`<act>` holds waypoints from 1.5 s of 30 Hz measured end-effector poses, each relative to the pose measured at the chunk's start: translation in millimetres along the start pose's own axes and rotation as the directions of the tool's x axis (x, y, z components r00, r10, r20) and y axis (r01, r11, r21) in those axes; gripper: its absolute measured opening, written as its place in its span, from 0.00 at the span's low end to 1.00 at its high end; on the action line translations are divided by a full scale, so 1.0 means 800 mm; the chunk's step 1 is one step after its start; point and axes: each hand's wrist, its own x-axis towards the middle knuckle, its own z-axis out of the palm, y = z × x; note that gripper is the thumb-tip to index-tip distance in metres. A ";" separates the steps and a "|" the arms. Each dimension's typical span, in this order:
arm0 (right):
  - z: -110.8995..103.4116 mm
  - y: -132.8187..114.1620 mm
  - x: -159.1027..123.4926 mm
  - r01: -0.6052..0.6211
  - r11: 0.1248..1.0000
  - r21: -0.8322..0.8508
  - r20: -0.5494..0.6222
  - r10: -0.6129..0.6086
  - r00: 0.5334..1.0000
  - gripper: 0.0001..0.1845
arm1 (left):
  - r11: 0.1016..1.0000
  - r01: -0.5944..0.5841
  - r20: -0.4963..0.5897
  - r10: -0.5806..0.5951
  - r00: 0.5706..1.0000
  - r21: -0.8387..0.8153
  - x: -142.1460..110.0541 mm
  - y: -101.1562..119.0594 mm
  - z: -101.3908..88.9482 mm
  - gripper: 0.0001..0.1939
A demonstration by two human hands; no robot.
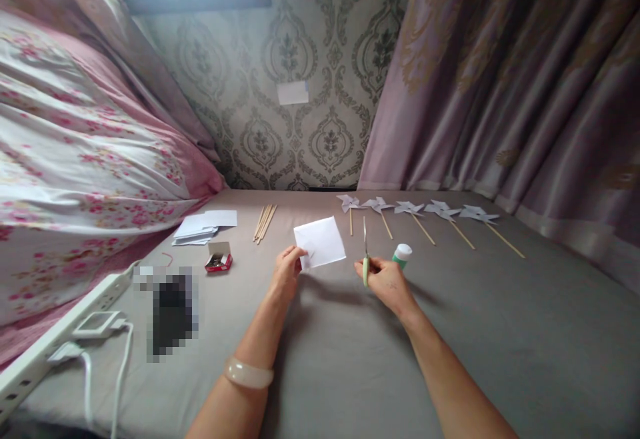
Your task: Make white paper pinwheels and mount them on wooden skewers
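Observation:
Between the thumb and fingers of my left hand [289,267] is a square sheet of white paper [323,242], held up by its lower left corner. My right hand [387,281] grips scissors [366,262] with pale green handles, their blades pointing up and away from me. The scissors are apart from the paper, to its right. Just behind my right hand stands a glue stick [402,254] with a white cap and green body, partly hidden by the hand.
Several paper pinwheels [410,208] on sticks lie in a row at the back right. Loose wooden sticks [265,223], a stack of white paper [197,229] and a small red box [219,260] lie left. A power strip [65,332] with white cables runs along the left edge.

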 end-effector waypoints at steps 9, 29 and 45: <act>-0.008 -0.012 0.004 0.022 0.992 0.127 0.008 -0.023 1.000 0.24 | 0.998 -0.041 0.068 0.038 0.997 0.049 -0.003 -0.004 0.002 0.07; 0.008 -0.030 0.017 -0.155 0.922 0.356 0.155 0.105 0.982 0.20 | 0.996 -0.076 0.177 0.068 0.982 0.040 0.007 0.000 0.013 0.09; 0.052 -0.022 0.021 -0.041 0.810 0.585 -0.118 0.135 0.984 0.21 | 0.991 0.088 0.233 -0.063 0.971 -0.097 -0.004 -0.023 0.034 0.17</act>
